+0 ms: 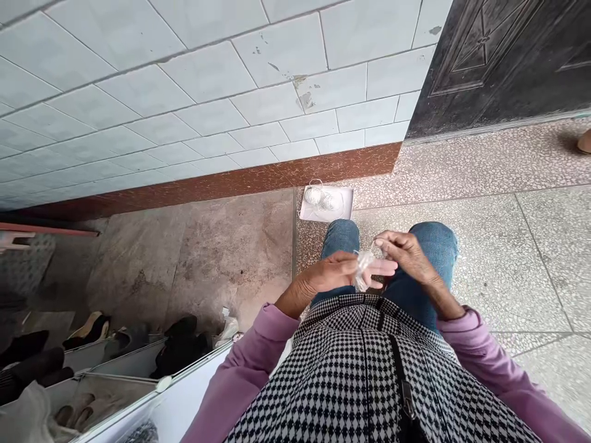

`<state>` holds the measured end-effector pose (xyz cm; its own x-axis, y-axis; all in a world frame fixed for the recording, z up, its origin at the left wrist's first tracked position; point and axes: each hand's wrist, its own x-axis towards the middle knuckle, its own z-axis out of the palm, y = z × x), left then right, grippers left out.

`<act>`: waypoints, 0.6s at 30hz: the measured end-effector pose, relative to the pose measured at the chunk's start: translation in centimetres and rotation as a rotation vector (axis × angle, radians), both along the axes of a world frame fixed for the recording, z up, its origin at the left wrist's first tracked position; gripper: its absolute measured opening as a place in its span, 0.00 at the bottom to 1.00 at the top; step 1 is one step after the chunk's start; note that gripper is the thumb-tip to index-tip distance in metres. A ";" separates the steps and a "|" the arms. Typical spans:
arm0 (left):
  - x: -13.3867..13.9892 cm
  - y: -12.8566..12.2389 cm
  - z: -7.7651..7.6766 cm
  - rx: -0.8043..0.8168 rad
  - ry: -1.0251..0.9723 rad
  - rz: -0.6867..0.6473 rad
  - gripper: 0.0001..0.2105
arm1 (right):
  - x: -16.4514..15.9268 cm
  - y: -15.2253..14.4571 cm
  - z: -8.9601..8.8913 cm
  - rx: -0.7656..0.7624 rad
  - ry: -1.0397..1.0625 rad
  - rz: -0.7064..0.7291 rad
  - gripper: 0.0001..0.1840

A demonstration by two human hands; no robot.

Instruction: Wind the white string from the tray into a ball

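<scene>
Above my lap, white yarn (pixel 362 272) is looped in a loose bundle around the fingers of my left hand (pixel 336 272), whose fingertips stick out past it. My right hand (pixel 407 253) is beside it, with thumb and forefinger pinched together on a strand of the yarn. A thin loop of the strand shows between the two hands. Beyond my knees, two balls of white yarn (pixel 322 198) lie in a shallow white box lid (pixel 315 215) on the floor.
A tiled wall (pixel 258 98) rises in front, with a dark panelled door (pixel 498 67) at the right. To my left stands a white-sided rack (pixel 184 384) holding shoes (pixel 87 329) and dark items. Part of a shoe or foot (pixel 584 141) shows at the right edge.
</scene>
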<state>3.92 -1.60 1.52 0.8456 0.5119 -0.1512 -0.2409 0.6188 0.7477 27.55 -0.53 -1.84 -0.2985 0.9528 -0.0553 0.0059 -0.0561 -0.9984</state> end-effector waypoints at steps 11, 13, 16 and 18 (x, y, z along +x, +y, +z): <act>0.2 2.6 -1.6 0.634 0.566 0.201 0.22 | -2.3 -6.6 -0.1 -0.062 -0.101 0.238 0.26; 0.1 1.7 -2.9 0.668 0.565 0.100 0.24 | -0.8 -5.4 0.5 0.006 -0.154 0.149 0.27; -0.4 0.5 -3.9 0.579 0.510 -0.050 0.30 | 0.5 -3.7 0.8 0.014 -0.165 0.098 0.27; -0.9 -0.1 -4.1 0.434 0.483 -0.080 0.32 | 0.4 -3.2 0.5 -0.017 -0.117 0.108 0.28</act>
<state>3.00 -1.73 -2.56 0.7724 0.5503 -0.3172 0.2190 0.2380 0.9462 27.91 -3.69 -1.34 -0.3898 0.9141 -0.1118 0.1294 -0.0658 -0.9894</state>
